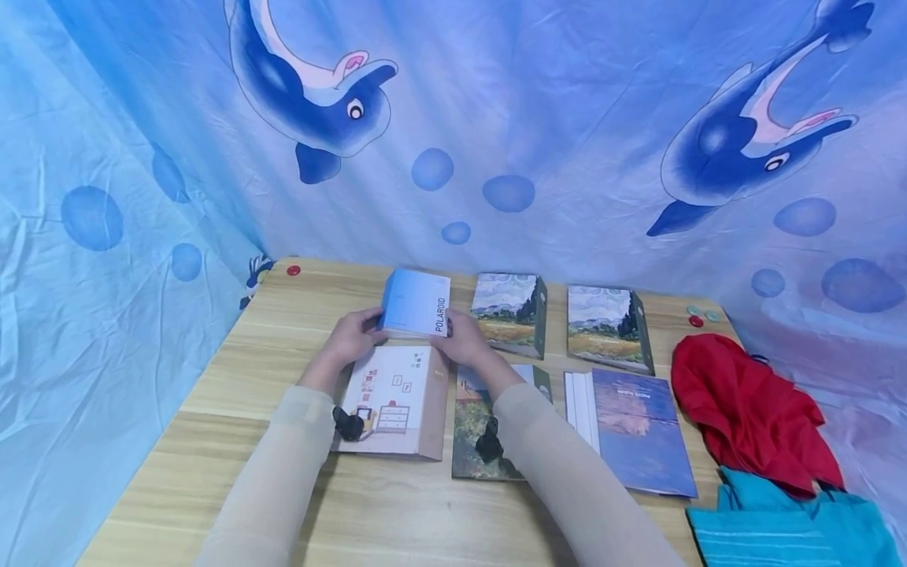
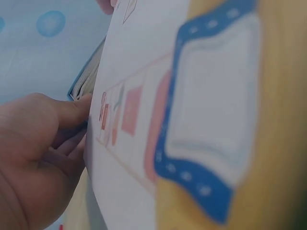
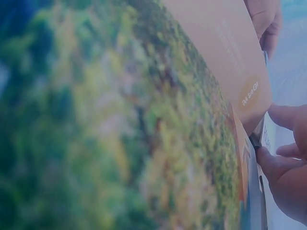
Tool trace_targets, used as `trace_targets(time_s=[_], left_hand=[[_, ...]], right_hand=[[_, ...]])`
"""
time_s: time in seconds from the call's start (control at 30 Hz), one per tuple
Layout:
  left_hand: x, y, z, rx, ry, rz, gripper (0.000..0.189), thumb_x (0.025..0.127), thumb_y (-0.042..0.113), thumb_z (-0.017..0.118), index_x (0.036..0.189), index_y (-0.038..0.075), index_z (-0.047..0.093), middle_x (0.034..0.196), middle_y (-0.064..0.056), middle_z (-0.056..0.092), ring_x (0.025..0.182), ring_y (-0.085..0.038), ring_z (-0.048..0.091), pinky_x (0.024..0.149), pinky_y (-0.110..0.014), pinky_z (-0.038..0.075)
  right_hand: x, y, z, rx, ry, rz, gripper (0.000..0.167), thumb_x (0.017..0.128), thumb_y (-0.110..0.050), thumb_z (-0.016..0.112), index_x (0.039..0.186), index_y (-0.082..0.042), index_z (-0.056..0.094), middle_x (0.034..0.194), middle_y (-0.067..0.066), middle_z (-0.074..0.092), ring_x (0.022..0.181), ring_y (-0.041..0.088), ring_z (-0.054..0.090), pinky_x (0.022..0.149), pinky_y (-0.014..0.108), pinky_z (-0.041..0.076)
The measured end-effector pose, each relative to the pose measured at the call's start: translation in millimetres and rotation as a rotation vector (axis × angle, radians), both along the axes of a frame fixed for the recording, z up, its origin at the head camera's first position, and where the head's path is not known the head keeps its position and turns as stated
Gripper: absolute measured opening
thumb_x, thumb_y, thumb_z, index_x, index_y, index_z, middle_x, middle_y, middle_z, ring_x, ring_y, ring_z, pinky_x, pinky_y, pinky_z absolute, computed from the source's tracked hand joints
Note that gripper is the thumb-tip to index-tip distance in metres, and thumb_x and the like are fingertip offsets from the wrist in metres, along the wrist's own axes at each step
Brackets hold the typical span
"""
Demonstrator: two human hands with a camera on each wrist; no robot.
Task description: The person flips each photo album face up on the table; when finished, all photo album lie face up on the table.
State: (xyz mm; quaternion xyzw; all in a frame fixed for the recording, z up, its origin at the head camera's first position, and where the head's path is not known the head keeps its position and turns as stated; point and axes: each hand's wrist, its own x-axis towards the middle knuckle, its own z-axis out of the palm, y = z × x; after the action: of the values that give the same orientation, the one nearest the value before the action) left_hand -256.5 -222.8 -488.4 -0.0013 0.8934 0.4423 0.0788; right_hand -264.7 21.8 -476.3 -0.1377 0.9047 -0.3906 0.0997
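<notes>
a person's left hand (image 1: pixel 352 339) and right hand (image 1: pixel 464 342) grip opposite sides of a blue album (image 1: pixel 416 303), thumbs by its near edge. the album is at the far part of a wooden table (image 1: pixel 163 480), just beyond a white album (image 1: pixel 393 394) and left of a landscape album (image 1: pixel 506 315).

only the head view gives its whole cover: "polaroid" runs along the right edge, reading away from the person, and a narrow, deeper blue side faces left. (the slanted view foreshortens the cover, so i cannot tell which axis is longer.)

the left wrist view adds layered page edges (image 2: pixel 90 72) beside the left hand, and a close-up of the white album's blue-framed drawing. the right wrist view adds a yellow patch (image 3: pixel 252 96) with pale lettering on the white album's tan spine, beyond the blurred leaves of a green album (image 3: pixel 120 124).
</notes>
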Motion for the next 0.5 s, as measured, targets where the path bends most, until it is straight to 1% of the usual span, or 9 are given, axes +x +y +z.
trace_targets(time_s=[0.1,0.23,0.3,0.37,0.43,0.5], left_hand=[[-0.4,-0.3,-0.6,0.048,-0.012,0.013,0.059,0.101,0.016,0.064,0.155,0.007,0.040,0.157,-0.018,0.040,0.144,-0.034,0.040,0.117,-0.045,0.036],[-0.3,-0.2,-1.2,0.104,-0.033,0.028,0.060,0.101,0.015,0.062,0.156,0.009,0.039,0.158,-0.016,0.040,0.145,-0.033,0.039,0.118,-0.044,0.036],[-0.2,-0.1,-1.7,0.108,-0.039,0.024,0.060,0.102,0.017,0.061,0.157,0.010,0.038,0.159,-0.016,0.039,0.146,-0.033,0.037,0.119,-0.046,0.034],[0.1,0.2,-2.4,0.097,-0.037,0.017,0.061,0.102,0.020,0.061,0.157,0.011,0.037,0.159,-0.016,0.039,0.146,-0.034,0.037,0.119,-0.048,0.032],[0.8,1.1,-1.5,0.085,-0.033,0.016,0.062,0.101,0.023,0.063,0.157,0.011,0.038,0.158,-0.015,0.040,0.145,-0.034,0.037,0.119,-0.049,0.032],[1.4,1.9,0.6,0.068,-0.020,0.006,0.063,0.101,0.026,0.064,0.156,0.009,0.039,0.157,-0.017,0.041,0.144,-0.035,0.039,0.119,-0.050,0.032]], right_hand=[[0.3,-0.1,0.7,-0.012,-0.014,-0.005,0.077,0.097,-0.027,0.070,0.155,0.004,0.031,0.152,0.023,0.045,0.133,0.035,0.052,0.115,0.042,0.040],[0.8,-0.3,1.8,0.006,-0.005,0.005,0.076,0.097,-0.029,0.070,0.155,0.003,0.033,0.149,0.022,0.048,0.128,0.034,0.055,0.113,0.042,0.043],[0.9,0.1,2.5,0.009,-0.001,0.011,0.074,0.097,-0.030,0.069,0.155,0.002,0.035,0.148,0.021,0.050,0.128,0.033,0.056,0.112,0.042,0.043],[1.3,1.4,2.9,0.003,-0.010,0.023,0.071,0.098,-0.031,0.068,0.154,0.000,0.038,0.144,0.019,0.055,0.124,0.032,0.058,0.110,0.042,0.045],[1.0,3.8,3.3,-0.029,-0.031,0.032,0.068,0.098,-0.029,0.069,0.153,-0.001,0.040,0.138,0.017,0.059,0.122,0.031,0.059,0.108,0.042,0.047],[-0.3,6.9,4.6,-0.067,-0.052,0.043,0.064,0.097,-0.026,0.069,0.152,-0.004,0.044,0.138,0.015,0.060,0.123,0.030,0.059,0.107,0.041,0.048]])
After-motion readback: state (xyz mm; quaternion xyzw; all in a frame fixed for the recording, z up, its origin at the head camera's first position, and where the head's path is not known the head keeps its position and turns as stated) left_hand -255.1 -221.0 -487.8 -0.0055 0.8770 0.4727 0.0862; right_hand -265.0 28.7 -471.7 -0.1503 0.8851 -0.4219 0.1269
